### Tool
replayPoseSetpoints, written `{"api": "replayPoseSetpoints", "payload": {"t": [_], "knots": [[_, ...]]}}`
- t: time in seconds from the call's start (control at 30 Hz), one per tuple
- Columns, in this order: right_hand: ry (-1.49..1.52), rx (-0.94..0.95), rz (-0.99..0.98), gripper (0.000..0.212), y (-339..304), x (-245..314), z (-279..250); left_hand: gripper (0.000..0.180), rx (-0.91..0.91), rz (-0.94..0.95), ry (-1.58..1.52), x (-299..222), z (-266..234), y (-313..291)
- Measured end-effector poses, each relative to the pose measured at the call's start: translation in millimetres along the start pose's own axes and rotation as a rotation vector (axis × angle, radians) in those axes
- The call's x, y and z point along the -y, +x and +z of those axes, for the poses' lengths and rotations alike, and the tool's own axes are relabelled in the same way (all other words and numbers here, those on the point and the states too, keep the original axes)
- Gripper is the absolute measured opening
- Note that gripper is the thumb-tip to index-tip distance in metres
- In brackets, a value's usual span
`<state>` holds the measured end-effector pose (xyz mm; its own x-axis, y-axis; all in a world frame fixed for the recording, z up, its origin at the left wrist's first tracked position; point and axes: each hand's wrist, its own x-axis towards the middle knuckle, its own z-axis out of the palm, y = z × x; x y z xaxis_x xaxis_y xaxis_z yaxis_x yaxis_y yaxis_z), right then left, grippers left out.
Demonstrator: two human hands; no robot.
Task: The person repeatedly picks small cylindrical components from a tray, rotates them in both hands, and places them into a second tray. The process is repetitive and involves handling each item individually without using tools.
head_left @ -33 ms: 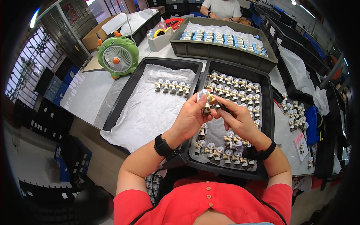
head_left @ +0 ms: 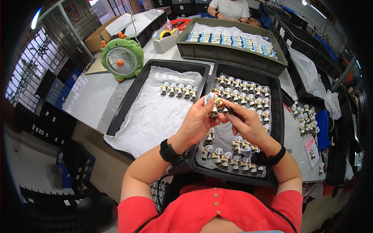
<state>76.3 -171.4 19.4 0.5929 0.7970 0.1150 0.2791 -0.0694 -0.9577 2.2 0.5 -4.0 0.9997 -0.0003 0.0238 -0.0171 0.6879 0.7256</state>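
My left hand (head_left: 196, 123) pinches a small figurine (head_left: 214, 112) with pale hair, a light body and dark feet, holding it upright over the inner edges of two black trays. My right hand (head_left: 250, 126) is closed round a slim dark tool (head_left: 230, 111), whose kind I cannot make out; its end meets the figurine, partly hidden by fingers. Beneath my hands the right black tray (head_left: 276, 116) carries rows of matching figurines (head_left: 243, 96), with a looser group (head_left: 235, 161) at its near end. On white paper in the left black tray (head_left: 128, 104) stands a short row of figurines (head_left: 178, 90).
A green fan (head_left: 121, 58) and a tape dispenser (head_left: 165, 43) stand at the far left. Behind the trays, a grey-green crate (head_left: 233, 58) holds blue and white figurines. More figurines (head_left: 307, 118) lie on the table at right beside a small card (head_left: 311, 151). Another person (head_left: 231, 9) sits opposite.
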Motion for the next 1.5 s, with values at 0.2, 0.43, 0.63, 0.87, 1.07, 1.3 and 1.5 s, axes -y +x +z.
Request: {"api": "replayPoseSetpoints", "payload": {"t": [0.2, 0.43, 0.63, 0.87, 1.07, 1.3, 1.5], "knots": [[-0.190, -0.021, -0.104, 0.044, -1.2, 0.8, 1.1, 0.041, -0.012, -0.003, -0.007, 1.7, -2.8, 0.8], [-0.036, -0.014, -0.078, 0.045, 0.1, -0.5, 1.7, 0.041, -0.003, -0.023, -0.035, 2.3, -3.9, 0.8], [-0.005, -0.019, -0.078, 0.045, -0.5, -2.7, 1.2, 0.039, 0.008, -0.046, -0.077, 1.0, -2.2, 0.6], [-0.101, -0.028, -0.118, 0.045, 0.1, -3.9, 2.4, 0.039, 0.015, -0.038, -0.076, 1.8, -4.9, 0.9], [-0.062, -0.025, -0.103, 0.046, -0.7, -2.6, 2.0, 0.039, 0.020, -0.043, -0.069, 0.7, -2.2, 0.5], [0.171, -0.087, -0.069, 0.034, 1.0, -4.4, 2.9, 0.041, 0.019, -0.064, -0.029, 0.8, 0.2, 0.9], [0.068, -0.170, -0.056, 0.019, 3.6, -3.1, 4.3, 0.043, 0.024, -0.094, 0.057, 7.2, 3.5, -0.3]]}}
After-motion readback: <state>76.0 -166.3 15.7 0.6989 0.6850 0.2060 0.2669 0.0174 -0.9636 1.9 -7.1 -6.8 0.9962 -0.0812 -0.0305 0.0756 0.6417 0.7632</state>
